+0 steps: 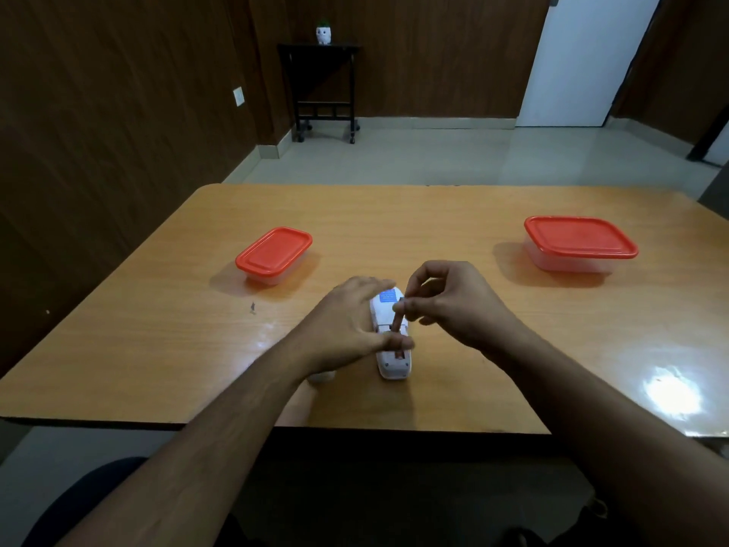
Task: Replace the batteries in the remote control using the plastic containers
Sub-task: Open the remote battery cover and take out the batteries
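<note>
Counter (453,215): glossy orange-brown wood-grain laminate, rounded far-left corner, bright glare patches near the right front edge.

Remote control (392,365): white hard plastic, elongated with rounded ends, lying back-up near the counter's front middle. Long axis runs near-to-far, leaning slightly left at the far end. Blue label on the far end; battery compartment open at the middle.

Battery (397,318): slim dark reddish cylinder, tilted, its lower end in the open compartment and its upper end raised toward the far side.

Left hand (347,329): laid over the remote's left edge, fingers spread toward the far end, thumb pressed across the casing beside the compartment.

Right hand (461,305): fingers curled, thumb and forefinger pinching the battery's upper end.

Left container (273,255): small clear rounded-rectangle plastic tub, smooth red lid shut, far left of the remote and well apart.

Right container (580,242): larger clear tub of the same shape, red lid shut, far right and well apart.
</note>
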